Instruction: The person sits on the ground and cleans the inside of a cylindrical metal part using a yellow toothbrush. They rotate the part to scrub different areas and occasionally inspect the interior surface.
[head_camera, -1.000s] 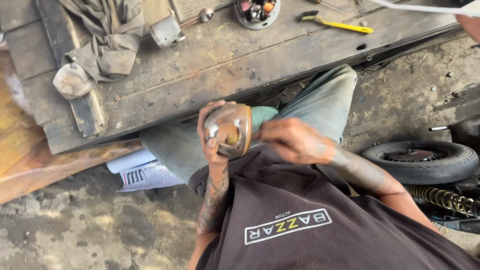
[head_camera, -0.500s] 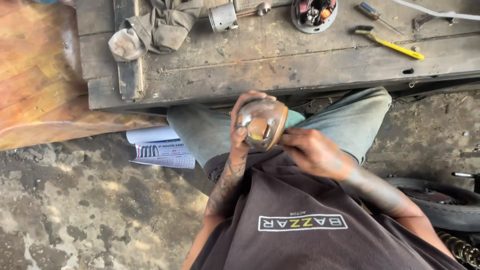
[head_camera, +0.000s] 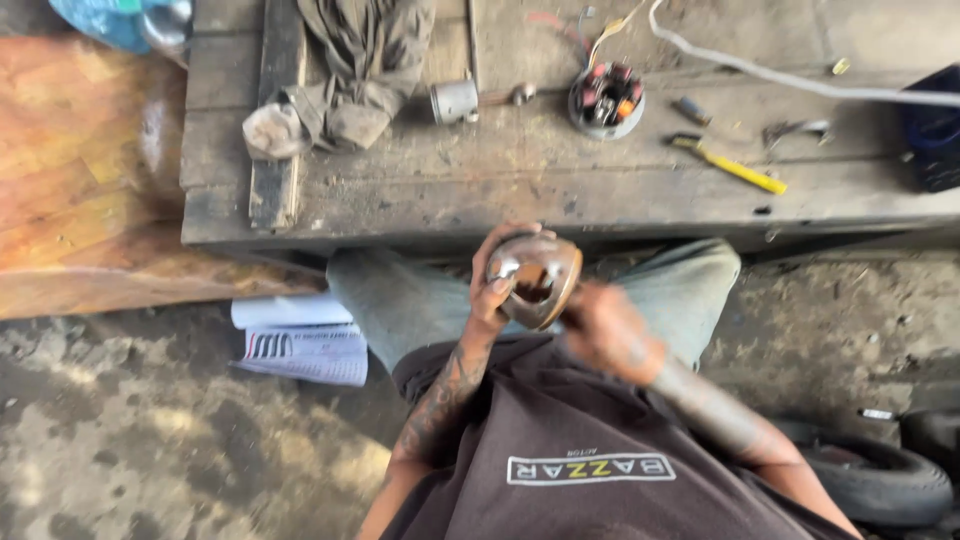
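Note:
My left hand (head_camera: 490, 292) is shut around a round, rusty metal cup-shaped part (head_camera: 537, 278), held over my lap with its hollow side facing up. My right hand (head_camera: 606, 332) is blurred and pressed against the part's right rim; whether it holds anything is unclear. Both hands hover just in front of the edge of a worn wooden bench (head_camera: 450, 205). My jeans-clad legs and dark shirt lie beneath them.
On the bench lie a grey rag (head_camera: 350, 85), a small metal cylinder (head_camera: 455, 100), a round wired coil unit (head_camera: 606, 100), a yellow-handled brush (head_camera: 730, 167), a white cable and a dark box (head_camera: 935, 140). Papers (head_camera: 300, 340) lie on the floor, a tyre (head_camera: 885, 482) lower right.
The view has tilted up, so the bench shows more fully. My left hand still holds the part; my right hand has shifted along its right rim and blurs with motion.

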